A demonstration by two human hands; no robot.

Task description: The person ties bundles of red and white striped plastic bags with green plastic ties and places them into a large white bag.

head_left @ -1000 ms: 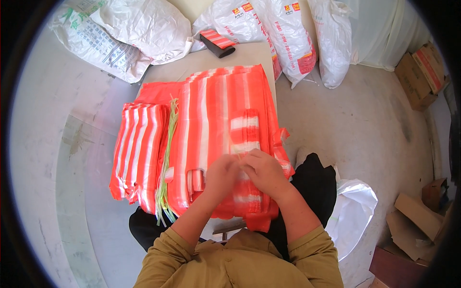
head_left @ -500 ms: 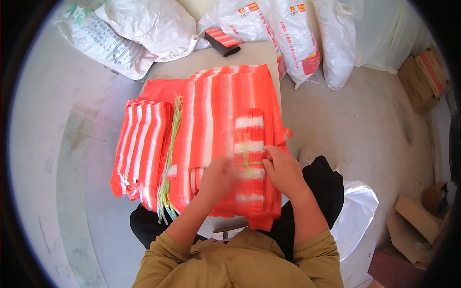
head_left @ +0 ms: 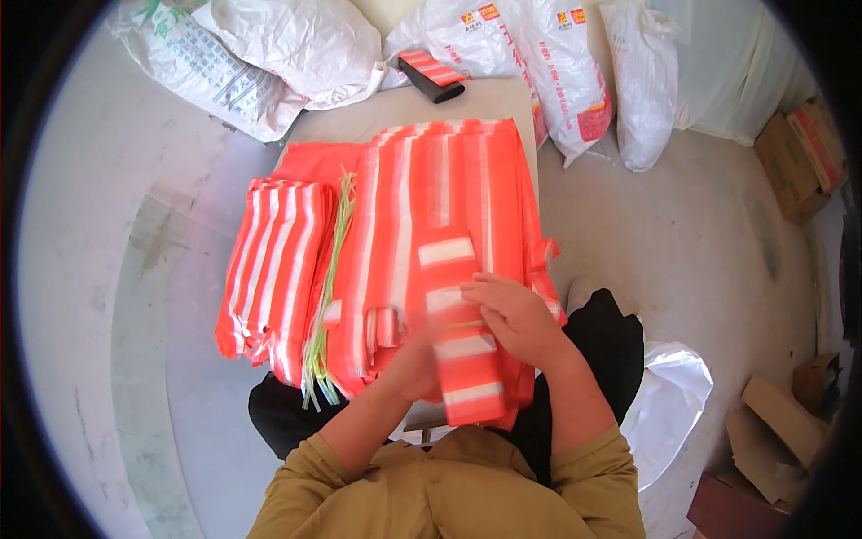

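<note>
A narrow folded bundle of red-and-white striped plastic bags (head_left: 467, 359) lies at a slant over a large flat stack of the same bags (head_left: 386, 189). A thin greenish tie crosses its middle. My left hand (head_left: 415, 366) is closed at the bundle's left edge, blurred, with its fingertips hidden by the bundle. My right hand (head_left: 514, 314) reaches over the bundle's right edge, fingers stretched out and touching its upper face. Left of the large stack lie loose yellow-green tie strips (head_left: 325, 314), beside a smaller stack of striped bags (head_left: 278, 260).
A small striped and black roll (head_left: 433, 75) rests at the table's far edge (head_left: 359, 117). White sacks (head_left: 296, 54) and full plastic bags (head_left: 566, 81) stand beyond it. Cardboard boxes (head_left: 777, 431) are at the right, and a white bag (head_left: 673, 395) sits by my right knee.
The bundle has been turned over and tilted, so the tie's loose ends no longer show. My left hand has moved down to its edge; my right hand has spread over it.
</note>
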